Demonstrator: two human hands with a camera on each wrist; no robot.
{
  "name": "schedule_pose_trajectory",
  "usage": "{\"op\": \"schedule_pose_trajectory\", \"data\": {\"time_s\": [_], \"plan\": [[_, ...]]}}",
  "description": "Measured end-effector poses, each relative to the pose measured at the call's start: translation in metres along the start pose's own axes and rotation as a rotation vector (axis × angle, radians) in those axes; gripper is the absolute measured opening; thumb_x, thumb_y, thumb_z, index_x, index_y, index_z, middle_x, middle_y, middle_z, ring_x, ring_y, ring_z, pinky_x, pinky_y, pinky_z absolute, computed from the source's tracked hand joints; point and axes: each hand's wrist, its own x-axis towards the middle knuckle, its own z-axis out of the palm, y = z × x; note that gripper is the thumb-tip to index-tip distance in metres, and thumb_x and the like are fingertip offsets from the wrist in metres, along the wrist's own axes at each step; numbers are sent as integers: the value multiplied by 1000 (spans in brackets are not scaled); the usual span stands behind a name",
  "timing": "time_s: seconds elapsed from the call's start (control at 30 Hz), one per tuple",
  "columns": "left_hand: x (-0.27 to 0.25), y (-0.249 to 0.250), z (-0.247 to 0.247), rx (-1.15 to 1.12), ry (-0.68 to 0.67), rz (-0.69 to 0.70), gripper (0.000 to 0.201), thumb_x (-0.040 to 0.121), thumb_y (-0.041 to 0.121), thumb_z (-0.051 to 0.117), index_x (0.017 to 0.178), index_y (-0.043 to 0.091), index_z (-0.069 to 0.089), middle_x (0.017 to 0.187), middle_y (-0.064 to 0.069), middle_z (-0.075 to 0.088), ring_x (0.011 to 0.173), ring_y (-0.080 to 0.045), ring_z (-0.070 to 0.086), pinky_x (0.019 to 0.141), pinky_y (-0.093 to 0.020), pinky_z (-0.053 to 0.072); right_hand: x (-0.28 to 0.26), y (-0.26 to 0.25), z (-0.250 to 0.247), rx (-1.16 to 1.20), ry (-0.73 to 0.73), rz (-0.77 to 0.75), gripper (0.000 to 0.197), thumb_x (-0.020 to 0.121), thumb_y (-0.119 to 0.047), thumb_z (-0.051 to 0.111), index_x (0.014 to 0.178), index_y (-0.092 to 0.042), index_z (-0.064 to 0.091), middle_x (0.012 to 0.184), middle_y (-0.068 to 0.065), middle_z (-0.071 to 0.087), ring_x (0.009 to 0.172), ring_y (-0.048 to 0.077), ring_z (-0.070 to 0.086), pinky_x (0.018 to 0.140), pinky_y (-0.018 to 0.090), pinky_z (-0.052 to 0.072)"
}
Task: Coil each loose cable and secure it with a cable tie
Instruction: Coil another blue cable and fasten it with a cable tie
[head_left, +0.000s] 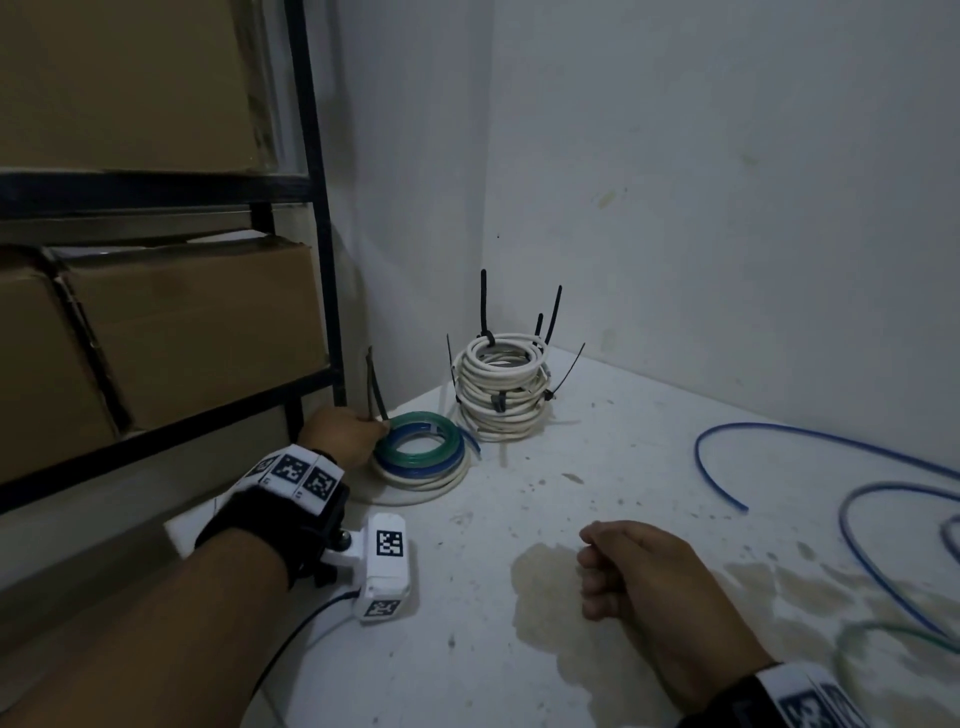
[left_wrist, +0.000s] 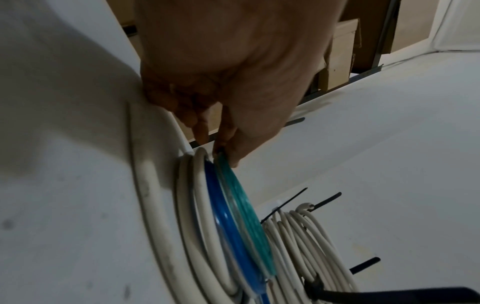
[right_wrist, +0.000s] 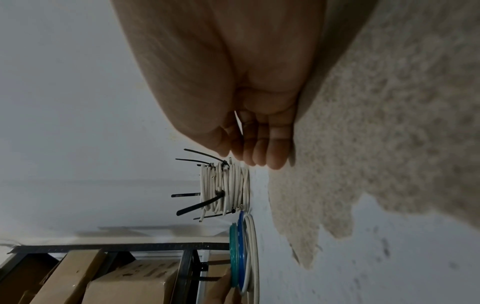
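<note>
A green coil (head_left: 422, 435) lies on top of a blue coil (head_left: 415, 462) and a white coil (head_left: 431, 480) on the floor. My left hand (head_left: 383, 426) pinches the green coil's near-left rim, where black cable ties (head_left: 375, 387) stick up. In the left wrist view the thumb and fingers (left_wrist: 221, 152) close on the green coil's edge (left_wrist: 244, 205), beside the blue coil (left_wrist: 226, 216). My right hand (head_left: 592, 571) rests on the floor with loosely curled fingers (right_wrist: 259, 156) and holds nothing. A loose blue cable (head_left: 779, 434) lies at the right.
A stack of tied white coils (head_left: 501, 387) with black tie tails stands in the corner behind the green coil. A black metal shelf (head_left: 324, 260) with cardboard boxes (head_left: 197, 322) stands at the left. The white floor (head_left: 519, 519) has a tan stain (head_left: 545, 613) under my right hand.
</note>
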Motion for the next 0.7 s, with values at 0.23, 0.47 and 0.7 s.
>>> {"op": "schedule_pose_trajectory", "data": {"time_s": [0.23, 0.47, 0.7], "plan": [[-17, 9, -19, -159, 36, -48, 24, 87, 23, 64, 98, 2, 67, 98, -13, 64, 97, -29, 60, 82, -33, 47, 0, -4, -7, 68, 23, -6, 19, 93, -14, 56, 86, 2, 65, 72, 17, 58, 57, 24, 50, 52, 34, 45], [-113, 66, -18, -753, 207, 101, 16, 93, 12, 53, 78, 19, 56, 67, -2, 47, 65, -18, 44, 54, -24, 36, -32, -39, -54, -238, 16, -193, 17, 93, -20, 56, 85, -11, 68, 76, 5, 68, 58, 16, 57, 51, 28, 44], [-233, 131, 69, -809, -507, 185, 27, 94, 7, 51, 70, 18, 51, 55, 5, 37, 48, -9, 31, 45, -20, 28, -114, -45, -165, -789, 24, -188, 22, 94, -38, 53, 86, -23, 67, 84, -5, 70, 63, 2, 62, 55, 14, 44]]}}
